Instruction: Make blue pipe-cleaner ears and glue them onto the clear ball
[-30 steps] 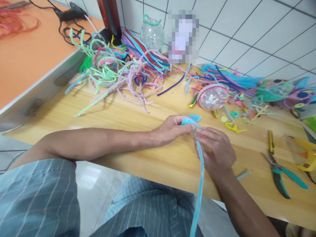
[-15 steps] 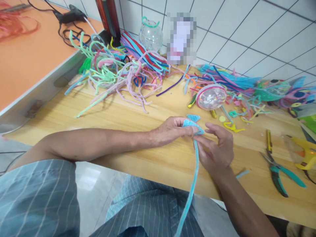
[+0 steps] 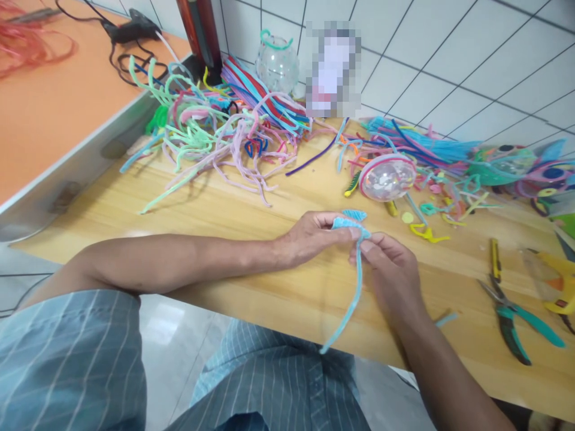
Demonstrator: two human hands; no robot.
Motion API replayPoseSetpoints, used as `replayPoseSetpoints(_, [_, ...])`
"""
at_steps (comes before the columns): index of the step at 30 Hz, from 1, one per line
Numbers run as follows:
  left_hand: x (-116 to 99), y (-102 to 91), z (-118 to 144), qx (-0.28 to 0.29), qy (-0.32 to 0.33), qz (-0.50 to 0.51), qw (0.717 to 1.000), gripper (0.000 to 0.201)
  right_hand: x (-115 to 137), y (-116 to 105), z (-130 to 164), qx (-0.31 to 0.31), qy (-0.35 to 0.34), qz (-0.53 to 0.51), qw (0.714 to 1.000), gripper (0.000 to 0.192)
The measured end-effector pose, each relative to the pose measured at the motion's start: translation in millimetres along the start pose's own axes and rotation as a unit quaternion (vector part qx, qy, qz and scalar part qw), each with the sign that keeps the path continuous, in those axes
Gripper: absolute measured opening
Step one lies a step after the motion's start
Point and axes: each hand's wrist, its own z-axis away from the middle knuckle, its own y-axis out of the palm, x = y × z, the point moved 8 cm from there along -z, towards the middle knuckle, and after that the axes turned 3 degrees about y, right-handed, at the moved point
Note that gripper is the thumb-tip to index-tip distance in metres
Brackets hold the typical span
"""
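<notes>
Between the thumb and fingers of my left hand (image 3: 309, 239) is a small light-blue piece made of rows of pipe cleaner (image 3: 344, 223). From its right end a loose length of blue pipe cleaner (image 3: 358, 278) hangs down past the table's front edge. My right hand (image 3: 395, 266) is closed, its thumb and fingertips pinching the piece's right tip where that strand comes off. Just behind my hands a second, leaf-shaped blue piece (image 3: 354, 214) lies on the wood. My fingers cover part of the held piece.
Tangled pipe cleaners (image 3: 193, 137) lie at the back left. A clear dome with a pink rim (image 3: 389, 176) sits behind my right hand. Teal-handled pliers (image 3: 510, 317), a yellow cutter (image 3: 495, 258) and a yellow glue gun (image 3: 559, 281) are at right. A phone-like blurred shape (image 3: 332, 72) leans on the tiles.
My right fingers have closed onto the piece's right tip, after being partly spread beside it. The hanging strand has been drawn up, so its free end now shows higher.
</notes>
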Motion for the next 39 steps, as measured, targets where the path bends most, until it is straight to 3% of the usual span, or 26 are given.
replayPoseSetpoints(7, [2.4, 5.3, 2.2, 0.028, -0.002, -0.023, 0.999, 0.041, -4.4, 4.6, -1.6, 0.015, 0.041, -0.026, 0.999, 0.022])
replayPoseSetpoints(16, [3.5, -6.1, 2.3, -0.038, -0.038, -0.069, 0.996, 0.046, -3.1, -0.6, -1.3, -0.005, 0.051, 0.028, 0.998, 0.023])
replayPoseSetpoints(23, [8.8, -5.5, 0.1, -0.036, -0.078, -0.03, 0.996, 0.038, 1.5, -3.5, 0.2, 0.014, 0.075, 0.072, 0.994, 0.019])
replayPoseSetpoints(39, [8.2, -6.0, -0.7, -0.028, -0.068, -0.022, 0.997, 0.031, 3.9, -2.2, 1.0, -0.014, 0.038, 0.068, 0.997, 0.019])
